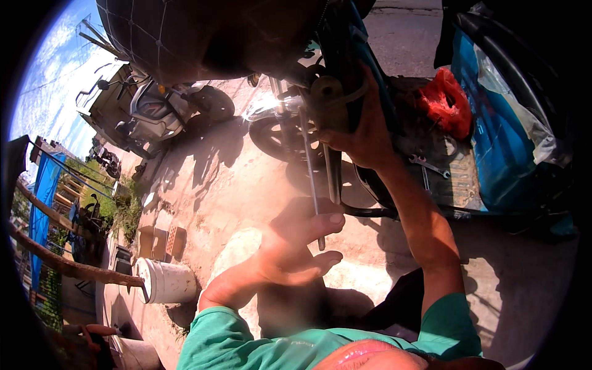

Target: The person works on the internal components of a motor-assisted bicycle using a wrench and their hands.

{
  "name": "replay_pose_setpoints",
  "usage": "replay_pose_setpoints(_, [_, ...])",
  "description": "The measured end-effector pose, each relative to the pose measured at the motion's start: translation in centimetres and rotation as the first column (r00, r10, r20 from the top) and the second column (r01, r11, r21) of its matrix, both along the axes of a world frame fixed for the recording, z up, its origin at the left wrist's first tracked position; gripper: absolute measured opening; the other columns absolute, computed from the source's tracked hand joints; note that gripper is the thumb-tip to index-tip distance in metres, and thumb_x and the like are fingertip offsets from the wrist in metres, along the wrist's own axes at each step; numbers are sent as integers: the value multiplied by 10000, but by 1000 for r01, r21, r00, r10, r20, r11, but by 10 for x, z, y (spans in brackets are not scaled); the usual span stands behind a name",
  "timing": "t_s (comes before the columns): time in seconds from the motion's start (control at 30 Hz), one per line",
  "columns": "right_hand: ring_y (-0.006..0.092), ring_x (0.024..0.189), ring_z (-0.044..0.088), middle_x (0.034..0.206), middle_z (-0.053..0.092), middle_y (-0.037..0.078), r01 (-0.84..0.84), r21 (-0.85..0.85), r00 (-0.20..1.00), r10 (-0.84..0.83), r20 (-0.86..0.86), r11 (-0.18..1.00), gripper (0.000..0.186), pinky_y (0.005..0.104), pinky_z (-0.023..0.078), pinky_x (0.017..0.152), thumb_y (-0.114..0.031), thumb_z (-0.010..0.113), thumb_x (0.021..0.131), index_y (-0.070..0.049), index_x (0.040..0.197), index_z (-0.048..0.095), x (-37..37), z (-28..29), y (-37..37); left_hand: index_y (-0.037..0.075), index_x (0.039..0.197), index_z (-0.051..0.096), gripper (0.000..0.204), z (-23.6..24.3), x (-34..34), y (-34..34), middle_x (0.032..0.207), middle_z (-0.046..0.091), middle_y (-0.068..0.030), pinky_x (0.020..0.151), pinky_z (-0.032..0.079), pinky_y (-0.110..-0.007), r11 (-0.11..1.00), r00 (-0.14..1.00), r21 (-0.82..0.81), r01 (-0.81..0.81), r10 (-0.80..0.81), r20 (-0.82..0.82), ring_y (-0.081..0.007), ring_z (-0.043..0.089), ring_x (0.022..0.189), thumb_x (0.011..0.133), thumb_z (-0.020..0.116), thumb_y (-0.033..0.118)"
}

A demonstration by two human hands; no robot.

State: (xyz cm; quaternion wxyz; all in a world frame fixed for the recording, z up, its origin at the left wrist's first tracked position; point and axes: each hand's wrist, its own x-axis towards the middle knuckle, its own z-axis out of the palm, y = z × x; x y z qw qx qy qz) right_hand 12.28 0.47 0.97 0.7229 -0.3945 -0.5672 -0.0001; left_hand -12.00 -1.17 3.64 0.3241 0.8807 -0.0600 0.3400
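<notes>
My left hand (293, 246) is at the middle, with a thin metal rod (308, 154) between its thumb and fingers. The rod's lower end sticks out past the index finger, and its upper end reaches the front fork of a blue and black vehicle. Higher up, my right hand (364, 145) grips the vehicle's dark front section (336, 114), thumb on the near side and fingers up along the edge. A round pale part (325, 89) sits beside its fingers. Below the fork is the front wheel (271, 139), partly in glare.
On the vehicle's footboard lie a wrench (431, 166) and a red plastic bag (445, 103). Blue side panel (502, 142) stands at right. A parked three-wheeler (154, 111) is at far left. White bucket (165, 280) and bricks (176, 240) stand at left.
</notes>
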Motion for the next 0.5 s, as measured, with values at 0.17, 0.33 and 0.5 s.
replay_pose_setpoints(0.17, [317, 1360, 479, 1492, 433, 205, 4, -6, 1000, -4, -18, 1000, 1242, 445, 413, 1142, -218, 892, 661, -28, 1614, 117, 2, -4, 1, -35, 1257, 540, 463, 59, 5, 22, 999, 714, -188, 700, 575, -373, 946, 955, -316, 71, 27, 296, -270, 700, 776, 1008, 650, 339])
replay_pose_setpoints(0.33, [310, 1363, 468, 1495, 423, 197, 37, -45, 999, -38, -25, 998, 1245, 439, 407, 1140, -207, 887, 658, -31, 1616, 111, 4, -6, 2, 16, 1103, 614, 391, 81, 27, 134, 744, 633, -93, 591, 492, -303, 607, 881, -660, 443, -158, 445, -200, 601, 642, 1096, 467, 378])
replay_pose_setpoints(0.5, [304, 1361, 463, 1500, 415, 187, 26, -56, 1000, -27, -16, 998, 1247, 429, 412, 1136, -201, 885, 666, -43, 1620, 98, 1, 1, -5, 56, 1001, 651, 260, 23, 52, 199, 737, 626, -60, 594, 480, -289, 307, 960, -913, 269, -11, 279, -192, 597, 677, 1067, 517, 269])
